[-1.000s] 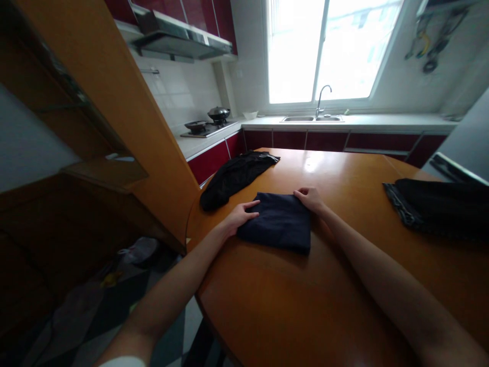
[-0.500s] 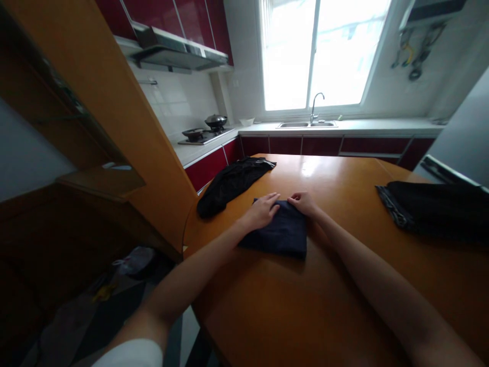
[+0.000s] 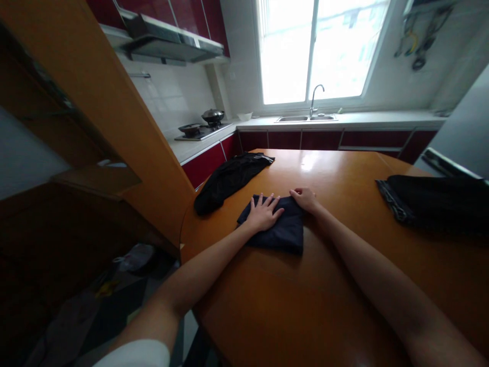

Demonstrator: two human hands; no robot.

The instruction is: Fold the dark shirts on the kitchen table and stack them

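Note:
A dark navy folded garment [image 3: 284,235] lies on the wooden table, roughly square in shape. My left hand [image 3: 263,214] rests flat on its upper left part with the fingers spread. At the far right corner, my right hand [image 3: 304,199] is closed, thumb and forefinger pinching the cloth's edge. The exact kind of garment cannot be made out in its folded state.
Black clothing [image 3: 231,181] with light stripes at one end lies at the table's far left. Another dark folded garment [image 3: 439,204] is at the right. Beyond the wooden table [image 3: 336,173] are a sink [image 3: 294,119] and a stove [image 3: 206,131].
My left hand has shifted slightly left and its fingers have spread flat over the cloth. My right hand stays at the far right corner. The view has tilted a little.

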